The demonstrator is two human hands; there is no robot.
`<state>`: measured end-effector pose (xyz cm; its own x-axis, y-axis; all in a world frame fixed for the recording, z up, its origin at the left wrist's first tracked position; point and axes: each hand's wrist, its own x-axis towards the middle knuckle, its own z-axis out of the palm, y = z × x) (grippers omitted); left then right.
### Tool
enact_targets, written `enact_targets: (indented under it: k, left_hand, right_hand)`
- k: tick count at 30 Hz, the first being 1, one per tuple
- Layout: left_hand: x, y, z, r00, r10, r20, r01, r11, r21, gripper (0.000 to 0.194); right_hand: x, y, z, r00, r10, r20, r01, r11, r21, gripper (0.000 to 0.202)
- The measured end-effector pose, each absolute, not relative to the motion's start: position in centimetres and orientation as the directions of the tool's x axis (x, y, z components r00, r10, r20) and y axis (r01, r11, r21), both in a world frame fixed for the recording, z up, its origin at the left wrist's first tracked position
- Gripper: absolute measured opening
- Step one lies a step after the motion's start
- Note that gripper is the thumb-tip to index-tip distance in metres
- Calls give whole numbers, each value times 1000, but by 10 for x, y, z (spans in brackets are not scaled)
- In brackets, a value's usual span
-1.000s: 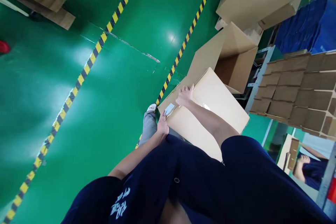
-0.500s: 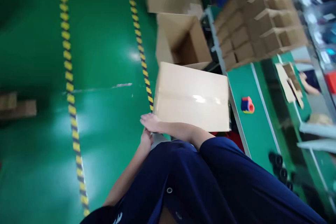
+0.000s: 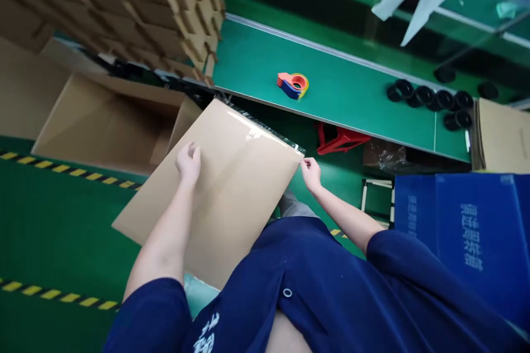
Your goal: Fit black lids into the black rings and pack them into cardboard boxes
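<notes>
A large cardboard box (image 3: pixel 232 187) lies tilted across the view in front of my body, with glossy clear tape along its top and a shiny dark strip on its far edge. Over its left part is my left hand (image 3: pixel 189 163), fingers curled closed, nothing visible in them. At the box's right corner my right hand (image 3: pixel 310 173) is closed in a pinch. Whether it grips the cardboard or the end of some tape is too small to make out.
A tape dispenser (image 3: pixel 293 85) rests on the green workbench (image 3: pixel 343 94), left of several black rings (image 3: pixel 422 96). An open carton (image 3: pixel 111 121) and stacked cardboard dividers (image 3: pixel 165 16) are at left. A red stool (image 3: pixel 342 138) and blue bin (image 3: pixel 464 220) are to the right.
My view has swung right toward the workbench. My hands, close together at the box's edge before, are now apart, left over the box and right at its corner.
</notes>
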<state>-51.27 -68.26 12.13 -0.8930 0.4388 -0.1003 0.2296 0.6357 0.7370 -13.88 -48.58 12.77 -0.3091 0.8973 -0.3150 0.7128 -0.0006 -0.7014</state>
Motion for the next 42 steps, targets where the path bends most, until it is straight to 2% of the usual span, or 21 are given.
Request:
enact_targets:
  k: [3,6,9,14,16,19,21,23,26,28,30,35,38,40,42]
  left_hand:
    - [-566,-595,121,-848,505,-162,270,674,687,66]
    - [-605,-543,114,-720,577,-385,196,701,685,61]
    - [-632,-521,106,-572,613,-545,86,706,703,60]
    - [-661,-506,99,-368,627,-686,-81,714,696,80]
    - [-670,-499,94,-269,677,-685,-136,677,723,74]
    - [-676,-491,88,-231,737,-635,-115,627,770,42]
    - [-676,-490,85,-246,749,-616,-120,607,786,29]
    - [-675,-491,81,-286,744,-604,-147,589,795,33]
    - [-675,-489,73,-391,740,-547,-194,515,835,59]
    - [-675,-485,69,-458,727,-511,-217,466,858,61]
    - [-675,-480,68,-497,706,-504,-209,466,860,55]
    - [-672,-471,69,-554,663,-503,-126,531,838,35]
    - [-667,-468,69,-583,633,-510,-112,559,822,30]
    - [-664,-465,69,-610,609,-508,-78,591,803,24]
    - [-660,-461,69,-622,589,-516,-33,638,769,22]
  right_hand:
    - [-130,-478,110,-118,912,-394,654,-227,-722,47]
    - [-143,-480,101,-71,881,-468,536,-361,-763,52]
    - [-155,-483,102,-65,841,-538,451,-456,-767,61]
    - [-148,-486,96,-42,793,-607,462,-524,-716,75]
    - [-143,-485,87,-68,785,-616,472,-519,-713,74]
    - [-143,-481,87,-134,765,-630,419,-532,-736,63]
    - [-148,-478,96,-138,764,-631,348,-559,-753,56]
    - [-155,-473,104,-122,772,-624,249,-585,-772,54]
    - [-163,-464,105,-126,772,-623,101,-615,-782,50]
    - [-166,-459,101,-108,770,-629,48,-628,-777,43]
    - [-169,-457,97,-68,777,-626,27,-626,-779,39]
    - [-174,-452,83,-46,745,-666,89,-661,-745,43]
    - [-171,-434,72,-95,564,-820,286,-774,-565,40]
    - [-171,-415,64,-119,410,-904,451,-789,-417,50]
    - [-175,-396,60,-110,351,-930,552,-756,-351,61]
